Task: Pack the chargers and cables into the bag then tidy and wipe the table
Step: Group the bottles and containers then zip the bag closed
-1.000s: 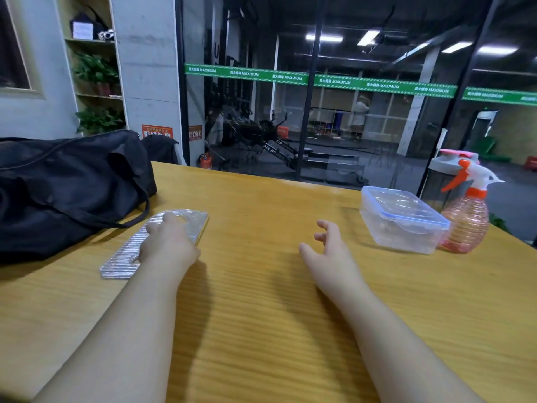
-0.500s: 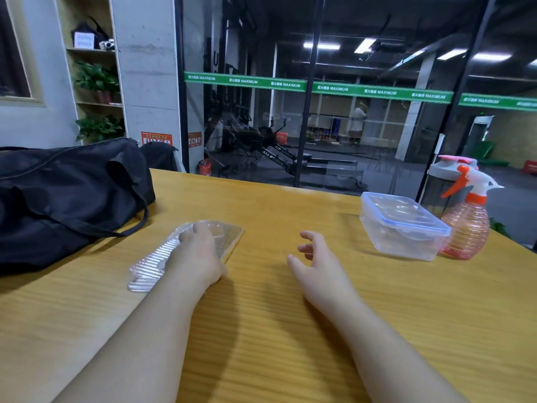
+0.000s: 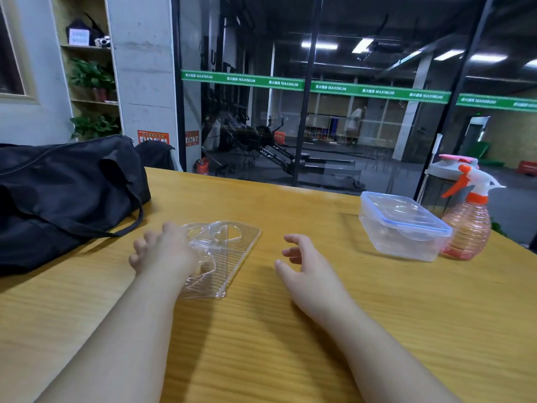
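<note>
The table (image 3: 290,344) is wooden, yellow, and serves as reference for all positions. The bag (image 3: 64,193), black, lies on the table's far left part, its strap (image 3: 128,228) trailing onto the wood toward the centre. The tray (image 3: 223,251), a clear ribbed plastic piece, sits near the table's centre, just right of the strap. The left hand (image 3: 165,251) holds the tray at its left edge; the fingers are curled at that edge, though how far they reach under the plastic cannot be told. The right hand (image 3: 305,266) is just right of the tray, apart from it, fingers loosely curled and spread, holding nothing. The box (image 3: 404,225), clear with a blue-rimmed lid on it, stands on the table's far right part. The sprayer (image 3: 467,219), pink with an orange trigger, stands just right of the box. No chargers or cables are visible on the table.
</note>
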The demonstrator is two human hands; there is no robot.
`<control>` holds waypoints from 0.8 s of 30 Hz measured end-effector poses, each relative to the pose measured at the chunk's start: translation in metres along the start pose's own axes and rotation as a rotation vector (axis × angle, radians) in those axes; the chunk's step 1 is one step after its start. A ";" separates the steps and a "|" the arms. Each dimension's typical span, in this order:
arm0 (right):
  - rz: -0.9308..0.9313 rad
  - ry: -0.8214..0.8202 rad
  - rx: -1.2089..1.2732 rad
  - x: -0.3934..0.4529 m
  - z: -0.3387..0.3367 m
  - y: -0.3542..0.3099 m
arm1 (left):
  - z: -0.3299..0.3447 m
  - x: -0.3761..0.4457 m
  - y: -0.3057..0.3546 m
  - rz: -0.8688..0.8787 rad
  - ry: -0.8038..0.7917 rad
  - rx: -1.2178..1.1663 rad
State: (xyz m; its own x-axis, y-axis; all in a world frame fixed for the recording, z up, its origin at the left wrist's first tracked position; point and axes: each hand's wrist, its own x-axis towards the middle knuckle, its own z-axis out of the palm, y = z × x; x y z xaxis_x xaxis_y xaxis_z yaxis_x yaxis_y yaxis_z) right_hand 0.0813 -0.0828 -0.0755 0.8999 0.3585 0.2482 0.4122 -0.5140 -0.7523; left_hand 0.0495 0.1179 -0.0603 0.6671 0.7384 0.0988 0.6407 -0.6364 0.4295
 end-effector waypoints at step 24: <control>0.327 -0.174 0.858 0.003 -0.003 -0.007 | 0.010 -0.004 0.016 0.069 -0.441 -0.753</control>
State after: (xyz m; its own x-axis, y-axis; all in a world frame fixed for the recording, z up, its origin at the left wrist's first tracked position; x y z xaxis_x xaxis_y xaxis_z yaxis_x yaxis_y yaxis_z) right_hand 0.0815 -0.0806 -0.0680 0.8902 0.4450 -0.0978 -0.1659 0.1168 -0.9792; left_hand 0.0609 0.1031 -0.0630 0.8812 0.4507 -0.1427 0.2758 -0.2450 0.9295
